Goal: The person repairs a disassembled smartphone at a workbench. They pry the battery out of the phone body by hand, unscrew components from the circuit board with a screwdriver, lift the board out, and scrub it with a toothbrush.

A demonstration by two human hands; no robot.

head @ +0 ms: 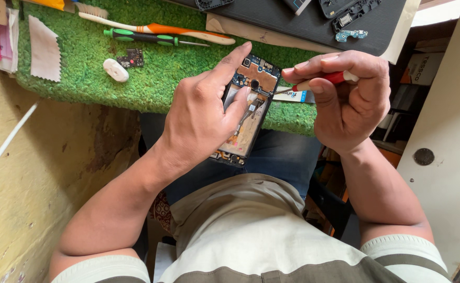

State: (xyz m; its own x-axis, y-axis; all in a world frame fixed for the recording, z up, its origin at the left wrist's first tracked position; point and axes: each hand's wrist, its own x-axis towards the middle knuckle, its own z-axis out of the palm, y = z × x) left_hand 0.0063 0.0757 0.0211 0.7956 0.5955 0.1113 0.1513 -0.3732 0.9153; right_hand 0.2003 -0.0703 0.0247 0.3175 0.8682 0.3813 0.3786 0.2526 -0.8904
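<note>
Right now your opened phone (pixel 251 105) straddles the near edge of the green turf mat (pixel 83 52): its camera end lies on the mat, its lower end hangs past that edge over your lap. Left of the phone the mat is bare for a good stretch, and that is your widest room. Farther back on the mat, beyond the phone, lie a green-handled screwdriver (pixel 141 37) and an orange-and-white toothbrush (pixel 156 29), well apart from it. A small white oval piece (pixel 116 69) and a dark circuit fragment (pixel 131 57) rest well to the phone's left. Behind the phone's top end runs the edge of a black ribbed tray (pixel 293 21), near but not touching.

Your left hand (pixel 198 118) wraps the phone from the left, forefinger stretched along its upper edge, thumb pressed on the exposed inside. Your right hand (pixel 348 97) hovers just right of the phone, fingers curled and pinched around a red-handled tool (pixel 330 78) whose thin tip reaches the phone's upper right side. Both forearms angle in from your body, wrists clear of the mat.
</note>
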